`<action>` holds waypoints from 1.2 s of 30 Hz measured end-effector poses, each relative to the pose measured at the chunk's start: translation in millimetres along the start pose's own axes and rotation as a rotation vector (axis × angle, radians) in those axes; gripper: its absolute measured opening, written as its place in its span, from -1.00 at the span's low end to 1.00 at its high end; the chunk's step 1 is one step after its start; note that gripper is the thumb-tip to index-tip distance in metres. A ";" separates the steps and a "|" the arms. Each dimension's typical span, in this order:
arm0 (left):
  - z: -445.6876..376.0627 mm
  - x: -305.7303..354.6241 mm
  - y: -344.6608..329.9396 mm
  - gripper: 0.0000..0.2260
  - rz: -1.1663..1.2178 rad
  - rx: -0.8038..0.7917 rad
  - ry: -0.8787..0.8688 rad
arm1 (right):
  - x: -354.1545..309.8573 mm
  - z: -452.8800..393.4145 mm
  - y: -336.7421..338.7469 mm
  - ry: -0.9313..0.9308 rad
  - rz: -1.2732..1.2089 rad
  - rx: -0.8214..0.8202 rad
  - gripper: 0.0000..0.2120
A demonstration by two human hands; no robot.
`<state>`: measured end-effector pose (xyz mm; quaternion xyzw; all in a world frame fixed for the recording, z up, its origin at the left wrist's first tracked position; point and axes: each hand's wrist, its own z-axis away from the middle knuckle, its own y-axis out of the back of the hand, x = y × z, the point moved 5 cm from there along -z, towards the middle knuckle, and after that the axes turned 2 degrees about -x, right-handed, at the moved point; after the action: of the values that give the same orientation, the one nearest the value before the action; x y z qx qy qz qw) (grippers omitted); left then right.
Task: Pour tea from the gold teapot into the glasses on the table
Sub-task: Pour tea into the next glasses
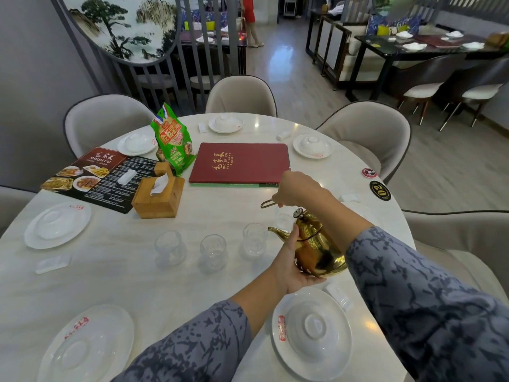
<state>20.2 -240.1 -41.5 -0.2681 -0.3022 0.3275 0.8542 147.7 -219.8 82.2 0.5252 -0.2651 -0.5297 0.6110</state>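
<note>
Far-left plate (pixel 56 225): white, with an upturned bowl on it, at the table's left edge.
Laminated menu (pixel 91 179): flat, behind that plate, with food photos on it.
Tissue box (pixel 159 196): wooden, a tissue sticking up, its corner resting on the laminated menu.
Snack bag (pixel 171 142): green, upright, just behind the tissue box.
Red menu (pixel 240 163): closed, flat near the table's middle.
Glasses: three clear ones in a row, left (pixel 168 247), middle (pixel 213 251) and right (pixel 254 239); a fourth (pixel 283 218) stands behind the spout, partly hidden. Whether any holds tea, I cannot tell.
Left hand (pixel 292 264): palm cupped under the pot's base, thumb up the side below the spout; fingers hidden beneath, so their curl cannot be told.
Teapot (pixel 316 246): gold, lifted off the table (pixel 115 279) and tilted, spout pointing left, its tip just right of the right glass and in front of the fourth.
Right hand (pixel 296 190): above the pot, fingers closed around the wire handle, whose loop end juts out to the left of the fist.
Sleeves: grey, dark-patterned, on both forearms.
Near plate (pixel 311 333): white, with an upturned bowl, just below the left hand.
</note>
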 end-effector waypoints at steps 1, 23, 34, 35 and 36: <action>0.4 -0.1 -0.4 -0.33 0.002 -0.003 0.004 | 0.0 -0.5 -0.3 0.001 0.001 -0.001 -0.92; -13.2 0.6 22.0 -0.28 -0.085 0.102 -0.006 | 26.6 -8.6 -26.1 -0.016 -0.168 0.064 -0.78; -16.2 5.4 40.9 -0.07 -0.192 0.193 -0.085 | 42.7 13.6 -33.9 -0.032 -0.345 0.154 -0.69; -17.2 6.0 43.3 -0.01 -0.202 0.206 -0.100 | 41.7 15.8 -32.9 -0.025 -0.349 0.163 -0.69; -16.7 6.5 44.7 0.03 -0.211 0.216 -0.113 | 39.7 18.0 -31.7 -0.017 -0.347 0.174 -0.69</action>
<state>17.9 -211.1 -79.9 -0.1226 -0.3391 0.2809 0.8894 132.0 -259.5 49.3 0.6092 -0.2204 -0.6069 0.4604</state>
